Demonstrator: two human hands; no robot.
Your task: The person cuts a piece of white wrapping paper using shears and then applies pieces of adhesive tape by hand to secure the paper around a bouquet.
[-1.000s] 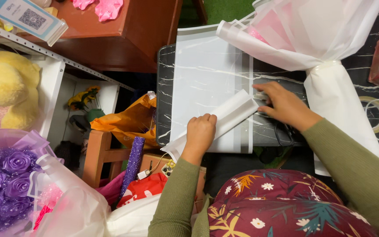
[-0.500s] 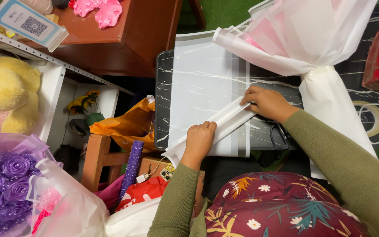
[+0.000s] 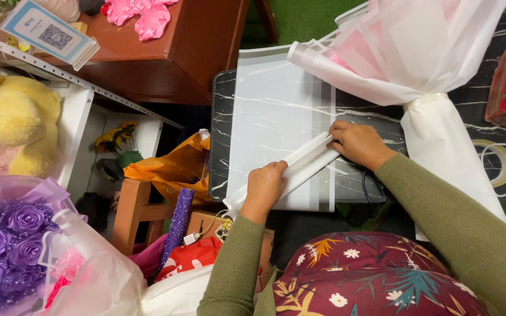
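On the dark marbled counter (image 3: 221,134) lies a translucent white wrapping sheet (image 3: 270,117), its near edge rolled into a folded strip (image 3: 306,164). My left hand (image 3: 263,187) presses one end flat, my right hand (image 3: 358,143) pinches the other. I judge it light, thin, slippery and easily creased; best held at the folded edge, near both ends.

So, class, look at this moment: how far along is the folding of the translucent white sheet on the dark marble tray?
Done: a wrapped bouquet in white and pink paper lies tied at the neck beside the work. In hand: the left hand and right hand press a narrow folded strip along the translucent sheet on the dark marble tray. Left: most of the sheet lies flat and unfolded.
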